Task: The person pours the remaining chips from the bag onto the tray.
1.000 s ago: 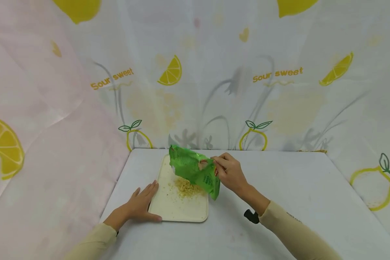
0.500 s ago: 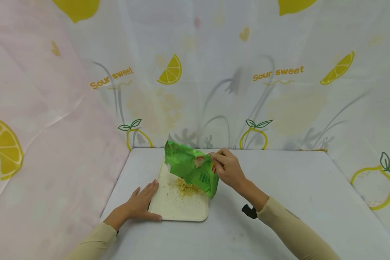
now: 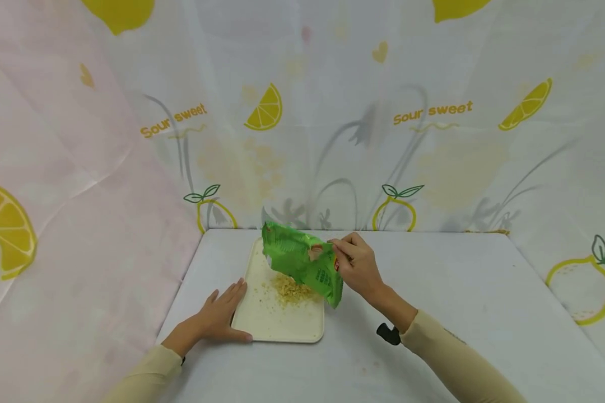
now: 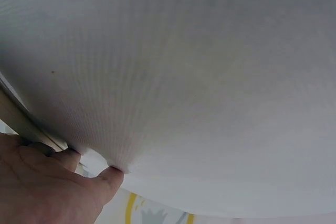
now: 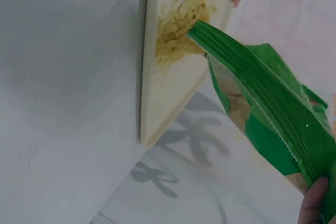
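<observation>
A green snack bag hangs tilted over the right side of a cream tray. My right hand pinches the bag by its upper right edge; in the right wrist view a finger shows at the bag's crimped seam. Beneath the bag lies a heap of yellowish crumbs, with loose bits scattered round it on the tray. My left hand lies spread along the tray's lower left edge, its thumb at the near corner. The left wrist view shows that hand beside the tabletop.
A white cloth covers the table. Behind it hangs a lemon-print curtain, and a pinkish one runs along the left. A black strap piece sticks out at my right wrist.
The bag and my right hand shifted a little left and up, then came back right and down. My left hand and the tray have stayed in place.
</observation>
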The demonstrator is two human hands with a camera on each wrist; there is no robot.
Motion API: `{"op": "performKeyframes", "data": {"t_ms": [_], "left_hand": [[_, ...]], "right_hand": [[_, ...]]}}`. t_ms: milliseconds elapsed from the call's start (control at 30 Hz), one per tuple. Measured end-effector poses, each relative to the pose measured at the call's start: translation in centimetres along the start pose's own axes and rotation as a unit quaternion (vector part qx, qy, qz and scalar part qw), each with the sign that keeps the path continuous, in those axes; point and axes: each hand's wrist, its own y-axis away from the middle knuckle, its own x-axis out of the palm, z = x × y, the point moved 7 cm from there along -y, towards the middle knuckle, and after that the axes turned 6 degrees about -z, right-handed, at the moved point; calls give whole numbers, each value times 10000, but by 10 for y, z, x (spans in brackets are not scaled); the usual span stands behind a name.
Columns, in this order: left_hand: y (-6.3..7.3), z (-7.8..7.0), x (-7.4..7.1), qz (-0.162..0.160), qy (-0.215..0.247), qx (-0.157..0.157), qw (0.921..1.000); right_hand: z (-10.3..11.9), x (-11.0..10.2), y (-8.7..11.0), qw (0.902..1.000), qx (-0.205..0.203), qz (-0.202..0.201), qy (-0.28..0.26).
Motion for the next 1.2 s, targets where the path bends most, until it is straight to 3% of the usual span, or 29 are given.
{"op": "performKeyframes", "data": {"t_ms": [200, 400, 733, 933, 1000, 1133, 1200], "left_hand": [[-2, 0, -1, 99, -124, -113, 9998], [-3, 1, -4, 103, -190, -124, 9997], [-4, 1, -3, 123, -168, -70, 9998], [-3, 3, -3, 182, -219, -124, 9995], [-3, 2, -4, 139, -197, -103, 9997], [-4, 1, -5, 142, -172, -98, 9997], [-4, 1, -4, 148, -180, -111, 9997]], "right_hand": [[-2, 1, 4, 9999, 123, 4, -56], [11, -12, -5, 9964, -271, -777, -213], [2, 5, 8, 9995, -289, -105, -18], [8, -7, -7, 9961, -424, -739, -217], [6, -5, -9, 9973, -350, -618, -183], [0, 8, -5, 9998, -150, 110, -37], [-2, 11, -3, 9996, -53, 258, 27]]}}
